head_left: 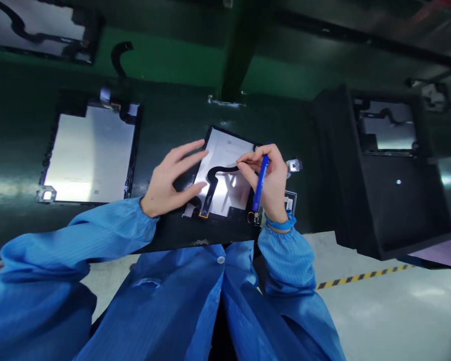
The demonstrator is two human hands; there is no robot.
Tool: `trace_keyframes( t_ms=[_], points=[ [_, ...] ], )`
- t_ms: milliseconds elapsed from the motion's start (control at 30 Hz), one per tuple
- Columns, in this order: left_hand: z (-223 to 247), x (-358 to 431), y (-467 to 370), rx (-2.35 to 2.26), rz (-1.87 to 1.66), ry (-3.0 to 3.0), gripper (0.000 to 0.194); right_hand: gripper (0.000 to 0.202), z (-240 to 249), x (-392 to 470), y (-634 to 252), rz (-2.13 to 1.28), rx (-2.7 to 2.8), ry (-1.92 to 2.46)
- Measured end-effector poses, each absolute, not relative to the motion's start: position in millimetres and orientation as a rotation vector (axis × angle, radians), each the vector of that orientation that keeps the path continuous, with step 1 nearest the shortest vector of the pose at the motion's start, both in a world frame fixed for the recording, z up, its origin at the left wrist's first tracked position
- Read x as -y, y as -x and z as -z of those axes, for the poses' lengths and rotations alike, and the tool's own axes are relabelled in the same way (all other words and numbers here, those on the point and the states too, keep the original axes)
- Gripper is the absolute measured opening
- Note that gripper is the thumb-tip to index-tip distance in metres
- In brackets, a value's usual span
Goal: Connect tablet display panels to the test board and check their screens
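Observation:
A silver-backed display panel [229, 150] with a dark frame lies slightly turned on the dark bench before me. Across its back runs a bent black flex cable [212, 175]. My left hand [169, 180] is open, fingers spread, with its fingertips at the panel's left edge. Over the panel's right side, my right hand [266, 175] has a blue pen-like tool [261, 183] tucked in its grip. Its thumb and forefinger pinch together at the right end of the flex cable; the exact contact is too small to make out.
To the left lies another display panel [93, 155], with a loose black cable [118, 57] behind it. A further panel [41, 30] is at the far left. At right stands a large black tray [406, 200] holding a panel [389, 125]. A metal post [236, 60] rises behind the work.

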State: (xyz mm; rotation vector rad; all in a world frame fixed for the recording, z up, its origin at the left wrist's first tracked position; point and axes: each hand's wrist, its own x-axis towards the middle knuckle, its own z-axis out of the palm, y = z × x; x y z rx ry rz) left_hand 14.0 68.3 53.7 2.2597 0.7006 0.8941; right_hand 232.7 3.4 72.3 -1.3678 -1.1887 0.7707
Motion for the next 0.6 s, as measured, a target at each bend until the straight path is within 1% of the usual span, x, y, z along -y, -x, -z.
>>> trace_keyframes(
  t_ms=[33, 100, 200, 333, 467, 600],
  points=[
    [-63, -70, -19, -0.724, -0.882, -2.130, 0.041, 0.029, -81, 2, -234, -0.776, 1.232, 1.318],
    [-81, -72, -33, -0.656, -0.704, -1.889, 0.032, 0.029, -97, 13, -238, -0.802, 1.343, 1.214],
    [-98, -70, -57, -0.481, -0.410, -1.601, 0.027, 0.031, -109, 28, -245, -0.785, 1.457, 1.097],
    [-104, -64, -78, -0.411, -0.266, -1.463, 0.022, 0.031, -109, 43, -254, -0.733, 1.493, 1.075],
    [-97, -57, -89, -0.498, -0.320, -1.574, 0.024, 0.020, -97, 64, -264, -0.709, 1.305, 1.251],
    [-79, -40, -101, -0.601, -0.505, -1.883, 0.014, 0.019, -71, 83, -269, -0.677, 0.997, 1.505]
  ],
)
